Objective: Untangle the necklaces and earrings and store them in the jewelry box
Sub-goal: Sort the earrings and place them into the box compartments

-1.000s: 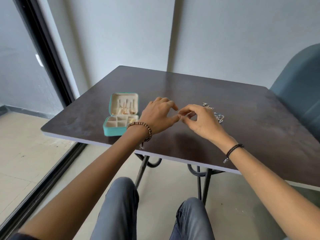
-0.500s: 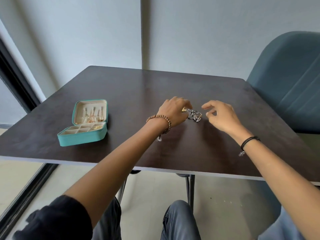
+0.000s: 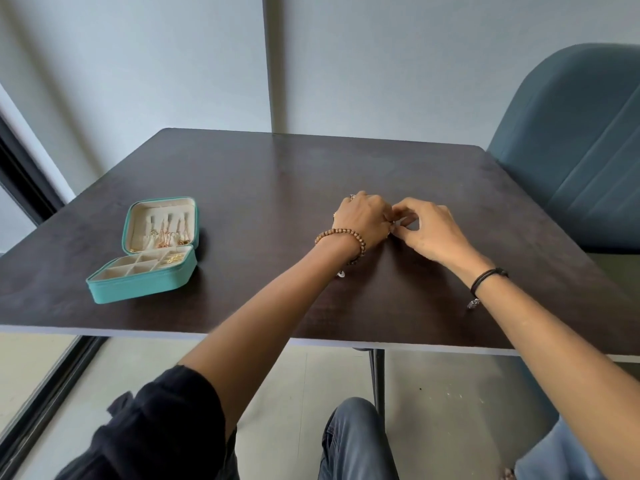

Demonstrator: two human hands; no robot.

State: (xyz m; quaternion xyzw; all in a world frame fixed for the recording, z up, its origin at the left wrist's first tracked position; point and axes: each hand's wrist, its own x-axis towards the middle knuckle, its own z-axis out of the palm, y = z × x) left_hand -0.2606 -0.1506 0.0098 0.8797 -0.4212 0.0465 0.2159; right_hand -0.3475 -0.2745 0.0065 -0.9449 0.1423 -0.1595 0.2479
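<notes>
Now both hands meet over the middle of the table [image 3: 259, 181], right of centre. Left hand [image 3: 363, 220]: knuckles up, fingers curled under, tips hidden; beaded bracelet [image 3: 341, 233] on the wrist. Right hand [image 3: 431, 232]: thumb and forefinger pinched together against the left thumb, other fingers loosely bent; black cord bracelet [image 3: 486, 277] on the wrist. Both grip the silver jewelry [image 3: 392, 222], of which only a small glint shows at the meeting point; the rest is covered.

Jewelry box [image 3: 138, 289] sits open well to the left, lid propped up, gold chains [image 3: 166, 233] hanging inside it.

Half a second ago the right hand hovered apart with its fingers spread, and the silver cluster lay exposed between the hands. The right hand has since closed in. Box unmoved.
</notes>
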